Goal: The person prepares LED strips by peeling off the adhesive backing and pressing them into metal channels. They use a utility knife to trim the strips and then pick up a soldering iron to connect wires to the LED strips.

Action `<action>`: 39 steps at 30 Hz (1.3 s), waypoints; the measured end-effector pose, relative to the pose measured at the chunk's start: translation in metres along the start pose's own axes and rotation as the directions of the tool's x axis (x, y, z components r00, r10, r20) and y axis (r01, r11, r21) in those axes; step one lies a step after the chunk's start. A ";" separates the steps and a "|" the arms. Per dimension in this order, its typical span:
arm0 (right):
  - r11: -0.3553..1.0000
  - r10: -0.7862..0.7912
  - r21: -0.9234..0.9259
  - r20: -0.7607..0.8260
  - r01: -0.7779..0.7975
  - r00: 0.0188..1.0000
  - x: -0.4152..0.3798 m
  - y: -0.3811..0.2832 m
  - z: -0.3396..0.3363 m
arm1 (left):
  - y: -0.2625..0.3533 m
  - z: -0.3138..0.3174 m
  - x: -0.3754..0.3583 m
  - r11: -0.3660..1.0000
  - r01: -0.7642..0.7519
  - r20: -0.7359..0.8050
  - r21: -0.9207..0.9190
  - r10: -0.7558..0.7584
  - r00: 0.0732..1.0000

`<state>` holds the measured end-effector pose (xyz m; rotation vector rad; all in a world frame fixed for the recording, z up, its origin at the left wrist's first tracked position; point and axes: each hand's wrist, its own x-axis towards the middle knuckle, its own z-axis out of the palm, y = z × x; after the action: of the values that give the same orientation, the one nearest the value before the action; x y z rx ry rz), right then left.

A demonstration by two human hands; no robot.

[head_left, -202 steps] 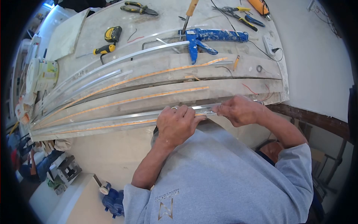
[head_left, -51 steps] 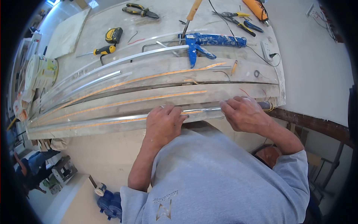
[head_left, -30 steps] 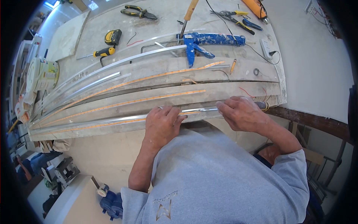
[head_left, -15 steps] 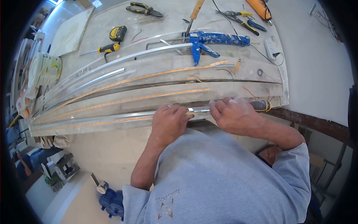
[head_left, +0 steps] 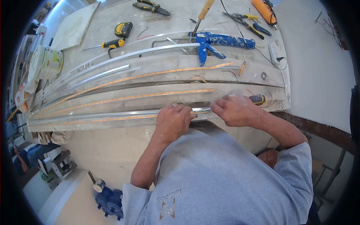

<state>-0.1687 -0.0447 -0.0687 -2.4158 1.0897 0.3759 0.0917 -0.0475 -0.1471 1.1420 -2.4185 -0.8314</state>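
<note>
My left hand [head_left: 173,122] is closed over a thin aluminium channel [head_left: 138,112] and an orange LED strip [head_left: 97,121] near the front edge of the bench. The strip passes under its fingers. Just to the right, my right hand [head_left: 235,110] is closed around what looks like a screwdriver [head_left: 257,99]. Its grey and yellow handle sticks out behind the hand, and a shiny metal length shows between both hands, over the channel. My fingers hide the exact contact between tool and strip.
More orange LED strips [head_left: 131,98] and aluminium profiles [head_left: 123,57] lie across the bench. Beyond them are a blue caulking gun [head_left: 227,40], pliers [head_left: 152,7], a tape measure [head_left: 123,29] and a yellow screwdriver [head_left: 113,44]. A power strip [head_left: 275,52] with a cord sits at right.
My right hand has shifted slightly and the tool's handle has risen a little and moved left with it. My left hand stays on the strip. The whole view has shifted slightly.
</note>
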 end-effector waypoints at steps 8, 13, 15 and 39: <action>0.998 0.054 -0.034 -0.038 -0.055 0.998 -0.002 -0.006 0.004 | -0.001 -0.001 0.005 1.000 0.007 0.035 0.019 -0.008 0.999; 0.990 0.129 -0.071 0.090 -0.123 0.988 0.006 -0.018 -0.016 | -0.002 0.009 0.004 0.999 -0.009 0.028 0.041 0.007 1.000; 0.992 0.125 -0.011 0.131 -0.124 0.983 0.010 -0.007 -0.016 | -0.001 0.009 0.004 0.999 -0.031 -0.015 0.022 0.032 0.999; 0.979 -0.089 0.188 0.071 0.074 0.994 0.029 0.041 0.001 | -0.002 0.011 0.007 0.999 0.000 0.023 0.042 -0.001 1.000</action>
<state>-0.1808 -0.0862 -0.0938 -2.2540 0.9448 0.3245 0.0829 -0.0495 -0.1564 1.1543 -2.4660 -0.8015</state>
